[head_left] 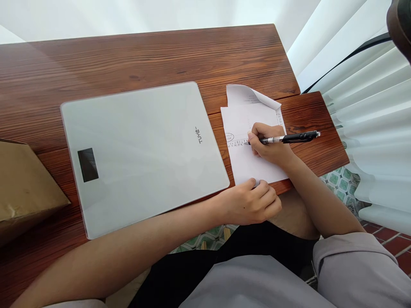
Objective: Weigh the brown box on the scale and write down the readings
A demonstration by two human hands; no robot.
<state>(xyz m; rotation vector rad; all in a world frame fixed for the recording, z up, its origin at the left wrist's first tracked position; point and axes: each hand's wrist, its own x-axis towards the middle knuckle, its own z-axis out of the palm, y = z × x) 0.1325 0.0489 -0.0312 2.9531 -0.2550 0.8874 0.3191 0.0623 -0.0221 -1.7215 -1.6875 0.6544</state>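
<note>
While a wooden table (pixel 144 55) fills most of the view, its reddish-brown boards run from the left edge to a corner at the right, where pale pleated curtains (pixel 369 111) hang just beside it. On the boards lies a flat glass scale (pixel 141 154), pale grey, with a small dark display window near its left edge and a short line of lettering near its right edge. At the far left, a brown paper bag (pixel 22 184) rests on the table, cut off by the frame. Just to the right of the scale lies a sheet of white paper (pixel 253 167), its top corner curled over, with a round stamp and rows of small print across its middle; the print is too small to read. The left hand (pixel 252 201) sits at the near edge of the table, fingers curled loosely, with the thumb and fingertips pressing on the bottom edge of the paper. The right hand (pixel 268 143) rests on the paper and is clenched around a black pen (pixel 285 138), whose tip touches the sheet at the printed rows, beside the stamp.
</note>
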